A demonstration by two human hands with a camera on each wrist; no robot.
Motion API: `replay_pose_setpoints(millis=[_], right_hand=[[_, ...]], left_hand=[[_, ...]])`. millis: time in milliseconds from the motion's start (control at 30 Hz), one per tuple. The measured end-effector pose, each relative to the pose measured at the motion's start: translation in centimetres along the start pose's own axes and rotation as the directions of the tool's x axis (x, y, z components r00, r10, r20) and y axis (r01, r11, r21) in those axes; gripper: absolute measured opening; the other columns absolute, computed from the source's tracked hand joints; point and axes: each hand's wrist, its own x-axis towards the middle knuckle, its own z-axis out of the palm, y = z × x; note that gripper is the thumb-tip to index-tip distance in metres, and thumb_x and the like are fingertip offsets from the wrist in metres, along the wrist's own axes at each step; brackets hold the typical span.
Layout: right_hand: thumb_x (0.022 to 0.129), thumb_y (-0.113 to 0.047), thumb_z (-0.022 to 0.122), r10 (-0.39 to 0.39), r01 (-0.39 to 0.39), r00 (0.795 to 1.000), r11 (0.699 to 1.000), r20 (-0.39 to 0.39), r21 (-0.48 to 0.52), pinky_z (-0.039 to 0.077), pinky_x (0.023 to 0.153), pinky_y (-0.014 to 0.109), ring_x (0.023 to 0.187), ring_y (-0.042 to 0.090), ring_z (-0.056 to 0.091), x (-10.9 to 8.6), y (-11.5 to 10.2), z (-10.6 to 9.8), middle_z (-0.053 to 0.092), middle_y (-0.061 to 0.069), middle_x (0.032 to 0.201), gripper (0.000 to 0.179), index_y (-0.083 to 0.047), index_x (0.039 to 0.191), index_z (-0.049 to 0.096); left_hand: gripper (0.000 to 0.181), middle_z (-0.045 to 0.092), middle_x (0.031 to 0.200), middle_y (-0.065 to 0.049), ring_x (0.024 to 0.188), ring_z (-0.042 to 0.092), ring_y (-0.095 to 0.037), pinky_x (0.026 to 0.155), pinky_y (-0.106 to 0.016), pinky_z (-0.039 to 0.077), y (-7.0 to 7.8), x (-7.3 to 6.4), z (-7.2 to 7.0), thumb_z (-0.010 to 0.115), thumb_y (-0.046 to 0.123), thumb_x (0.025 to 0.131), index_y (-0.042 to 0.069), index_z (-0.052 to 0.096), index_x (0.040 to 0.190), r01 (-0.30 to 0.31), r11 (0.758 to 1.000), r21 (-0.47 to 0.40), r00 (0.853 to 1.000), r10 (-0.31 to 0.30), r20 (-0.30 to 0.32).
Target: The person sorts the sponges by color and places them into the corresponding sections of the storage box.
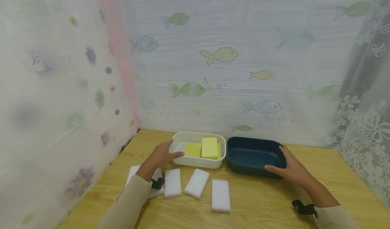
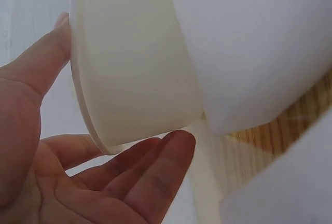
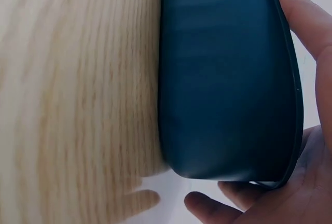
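My left hand (image 1: 162, 154) grips the left end of a white rectangular container (image 1: 198, 162), its thumb at the front rim and its fingers around the end wall. Yellow sponge blocks (image 1: 209, 147) lie inside that container, toward its right side. At the right end of a dark blue container (image 1: 251, 154), my right hand (image 1: 294, 168) spans the corner, thumb on the near rim and fingers at the far side. No blocks show inside the blue one. In the right wrist view, the blue wall (image 3: 228, 79) sits between thumb and fingers.
Several white sponge blocks (image 1: 220, 196) lie on the wooden table (image 1: 259, 202) in front of the containers; the leftmost is partly hidden under my left forearm. The two containers stand side by side near a fish-patterned curtain (image 1: 195, 70) behind the table.
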Motion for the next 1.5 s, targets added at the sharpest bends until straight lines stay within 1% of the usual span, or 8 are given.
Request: replay_pose_setpoints(millis=[200,300,433,667,900,1133,1300,1500], right_hand=[[0.091,-0.059,0.073,0.002,-0.002,1.000,1.000,0.002,0.027,0.029,0.103,0.083,0.146,0.066,0.014,-0.1,0.0,0.3,-0.008,0.032,0.169,0.120,-0.001,0.165,-0.003],[0.092,-0.058,0.073,0.005,-0.005,1.000,0.999,0.008,0.044,0.027,0.103,0.083,0.147,0.066,0.012,-0.1,0.1,0.3,-0.011,0.031,0.169,0.120,-0.001,0.165,-0.003],[0.092,-0.058,0.072,0.005,-0.005,1.000,0.998,0.011,0.056,0.026,0.103,0.083,0.148,0.065,0.010,0.0,0.2,0.2,-0.013,0.029,0.170,0.119,-0.002,0.166,-0.003],[0.092,-0.058,0.073,0.010,-0.010,1.000,0.998,0.006,0.065,0.025,0.103,0.084,0.149,0.065,0.007,0.1,0.1,0.1,-0.015,0.029,0.170,0.120,-0.003,0.166,-0.003],[0.092,-0.057,0.073,0.013,-0.015,1.000,0.997,0.016,0.079,0.023,0.103,0.084,0.149,0.064,0.004,0.0,0.2,0.1,-0.016,0.028,0.170,0.119,-0.003,0.166,-0.003],[0.093,-0.057,0.072,0.010,-0.011,1.000,0.997,0.013,0.083,0.022,0.103,0.084,0.150,0.063,0.004,-0.1,0.1,0.1,-0.016,0.027,0.170,0.118,-0.004,0.166,-0.003],[0.093,-0.055,0.072,0.002,-0.003,1.000,0.996,0.015,0.090,0.022,0.104,0.084,0.151,0.063,0.003,-0.2,0.0,0.1,-0.016,0.026,0.170,0.116,-0.004,0.166,-0.001],[0.093,-0.056,0.072,-0.001,0.000,1.000,0.996,0.015,0.086,0.021,0.103,0.085,0.151,0.063,0.003,-0.3,-0.1,0.1,-0.018,0.025,0.170,0.115,-0.006,0.167,0.000]], left_hand=[[0.085,0.059,0.142,-0.019,0.119,0.059,-0.032,0.095,-0.051,0.052,0.3,-0.5,-0.1,0.075,0.050,0.093,0.005,0.041,0.157,-0.080,0.996,0.036,0.996,0.082,-0.034],[0.089,0.046,0.154,-0.023,0.137,0.049,-0.042,0.106,-0.059,0.047,0.8,-0.8,-0.1,0.073,0.055,0.093,0.005,0.040,0.158,-0.127,0.989,0.079,0.990,0.132,-0.056],[0.092,0.032,0.165,-0.023,0.152,0.031,-0.045,0.117,-0.064,0.036,2.9,-1.3,0.1,0.075,0.057,0.090,0.005,0.041,0.158,-0.204,0.973,0.109,0.976,0.211,-0.051],[0.086,0.045,0.160,-0.011,0.148,0.041,-0.035,0.117,-0.056,0.041,6.5,-2.9,1.6,0.081,0.054,0.086,0.009,0.051,0.152,-0.348,0.934,0.077,0.937,0.349,-0.009],[0.086,0.052,0.155,-0.006,0.141,0.051,-0.027,0.113,-0.049,0.046,8.9,-4.7,3.5,0.079,0.057,0.087,0.013,0.048,0.154,-0.514,0.856,0.061,0.857,0.510,0.071],[0.103,0.049,0.157,0.002,0.141,0.051,-0.018,0.115,-0.043,0.045,9.8,-5.8,5.9,0.077,0.070,0.080,0.015,0.041,0.159,-0.533,0.843,0.078,0.823,0.495,0.280],[0.109,0.051,0.157,-0.001,0.145,0.047,-0.020,0.118,-0.040,0.042,9.5,-6.1,7.7,0.082,0.071,0.073,0.012,0.045,0.157,-0.620,0.766,0.166,0.768,0.551,0.326],[0.118,0.052,0.154,-0.001,0.141,0.049,-0.018,0.115,-0.037,0.044,9.0,-6.1,8.8,0.086,0.073,0.065,0.011,0.046,0.156,-0.645,0.736,0.204,0.745,0.547,0.382]])
